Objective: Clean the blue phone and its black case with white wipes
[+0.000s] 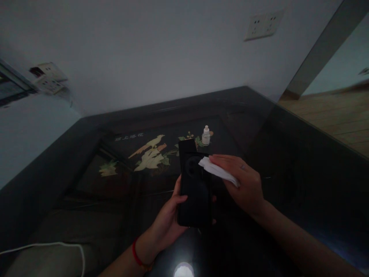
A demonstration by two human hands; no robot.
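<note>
A black phone [196, 202] rests in my left hand [168, 219], back side up. The thumb lies along its left edge and fingertips show at its right edge. The phone's round camera module [192, 167] is at the far end. My right hand [246, 182] pinches a folded white tissue [219, 172], whose tip is beside the camera module. Whether the tissue touches the phone I cannot tell. Just beyond the phone is another dark, flat rectangular thing [187, 145], partly hidden behind it. A small clear bottle [205, 137] with a white dropper cap stands upright farther back.
The dark glossy table [259, 127] has a bird-and-flower pattern [150, 156] and meets the wall behind. Wall sockets [263, 26] are at upper right, more sockets [50, 79] at left. A white cable [57, 244] lies at lower left. A bright light reflection shows at bottom centre.
</note>
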